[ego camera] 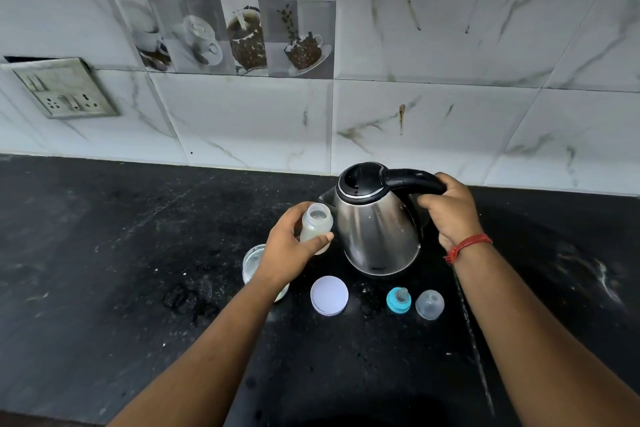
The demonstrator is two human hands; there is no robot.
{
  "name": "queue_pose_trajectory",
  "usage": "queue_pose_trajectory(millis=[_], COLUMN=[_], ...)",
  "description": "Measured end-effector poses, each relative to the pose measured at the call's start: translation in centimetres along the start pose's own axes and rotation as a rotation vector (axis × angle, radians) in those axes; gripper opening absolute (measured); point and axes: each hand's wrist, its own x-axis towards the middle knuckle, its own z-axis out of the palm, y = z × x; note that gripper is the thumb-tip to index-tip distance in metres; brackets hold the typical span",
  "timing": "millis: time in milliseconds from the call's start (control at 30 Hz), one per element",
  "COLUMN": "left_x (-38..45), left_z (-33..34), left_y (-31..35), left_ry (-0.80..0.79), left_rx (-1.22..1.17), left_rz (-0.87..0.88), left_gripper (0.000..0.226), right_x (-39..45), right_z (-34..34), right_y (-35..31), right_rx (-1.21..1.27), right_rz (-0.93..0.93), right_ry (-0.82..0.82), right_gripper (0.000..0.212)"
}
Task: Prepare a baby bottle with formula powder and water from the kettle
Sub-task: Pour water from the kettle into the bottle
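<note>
Head camera looks down on a black counter, where the baby bottle stands uncapped, just left of the kettle and below its spout. The left hand is curled around the bottle from the left side, with the thumb across its lower front and the fingers behind it. The bottle holds a pale content in its lower part. The right hand is closed in a full grip around the black handle of the steel kettle, whose lid is shut; whether its base touches the counter I cannot tell. A red thread band is on the right wrist. Partly hidden under the left wrist is a clear jar. Nearer to the person lie a white round lid, a blue ring with the nipple and a clear cap, well apart from both hands.
</note>
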Motion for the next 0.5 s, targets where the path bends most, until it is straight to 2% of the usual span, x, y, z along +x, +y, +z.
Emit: queue_pose_trajectory(millis=[267, 500], left_x=[0.3, 0.6], left_z=[-0.3, -0.4], left_y=[-0.3, -1.2], left_ry=[0.013, 0.017], left_rx=[-0.011, 0.017], left_rz=[-0.014, -0.026], left_gripper=[0.047, 0.048], right_x=[0.9, 1.9], right_z=[2.1, 2.2], right_y=[3.0, 5.3], right_rx=[0.105, 0.136], right_rz=[0.072, 0.130], right_ry=[-0.014, 0.025], right_gripper=[0.048, 0.045])
